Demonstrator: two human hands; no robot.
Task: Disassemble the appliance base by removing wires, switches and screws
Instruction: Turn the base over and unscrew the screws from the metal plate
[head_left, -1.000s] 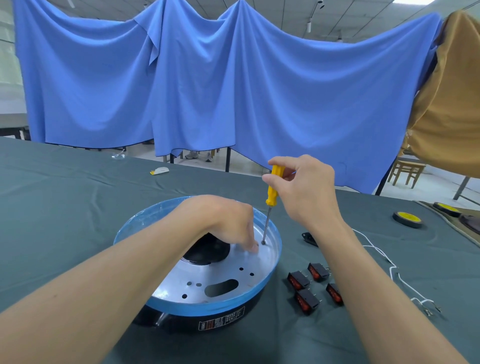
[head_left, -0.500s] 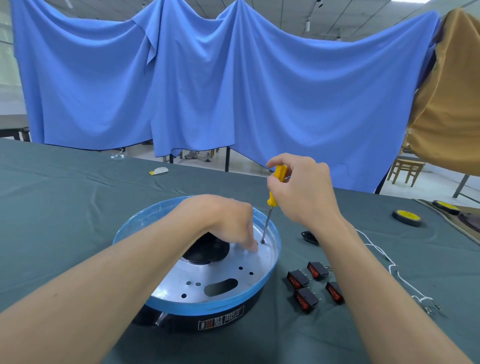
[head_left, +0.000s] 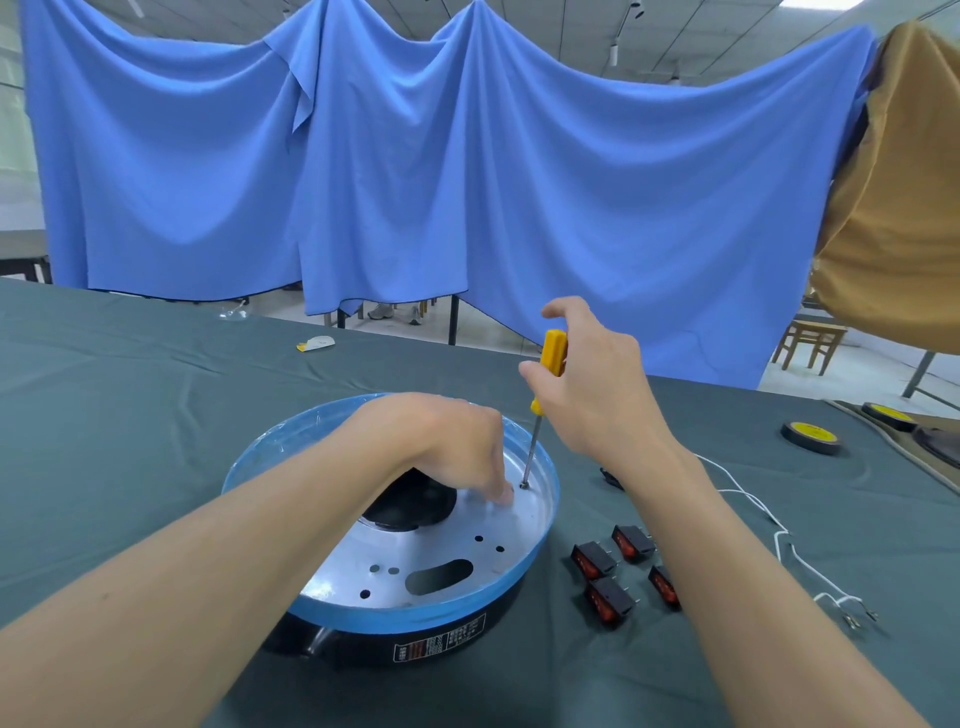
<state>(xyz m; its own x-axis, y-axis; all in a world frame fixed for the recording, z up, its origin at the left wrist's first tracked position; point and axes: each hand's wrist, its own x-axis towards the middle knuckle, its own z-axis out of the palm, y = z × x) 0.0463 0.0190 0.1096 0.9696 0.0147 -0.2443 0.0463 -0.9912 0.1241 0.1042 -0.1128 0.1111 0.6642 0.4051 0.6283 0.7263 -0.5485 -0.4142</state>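
Observation:
The round appliance base (head_left: 415, 608) with a blue rim and black body sits on the table in front of me, its silver metal plate (head_left: 467, 530) facing up. My right hand (head_left: 597, 400) holds the yellow-handled screwdriver (head_left: 551, 353) upright, thumb against the handle and index finger lifted above it. The screwdriver's tip sits on a screw (head_left: 523, 486) near the plate's right edge. My left hand (head_left: 447, 441) rests on the plate, a bent fingertip touching the metal just left of that screw. Several black and red rocker switches (head_left: 592, 558) lie loose to the right of the base.
A white wire (head_left: 779, 535) with bare terminals trails across the dark green cloth at right. A black and yellow tape roll (head_left: 810, 436) lies at the far right, and a small black part (head_left: 608, 475) sits behind my right wrist. Blue cloth hangs behind the table.
My right hand's fingers have shifted on the handle: the index finger has lifted off and more of the yellow handle shows. The tip stays on the screw. My left hand has not moved.

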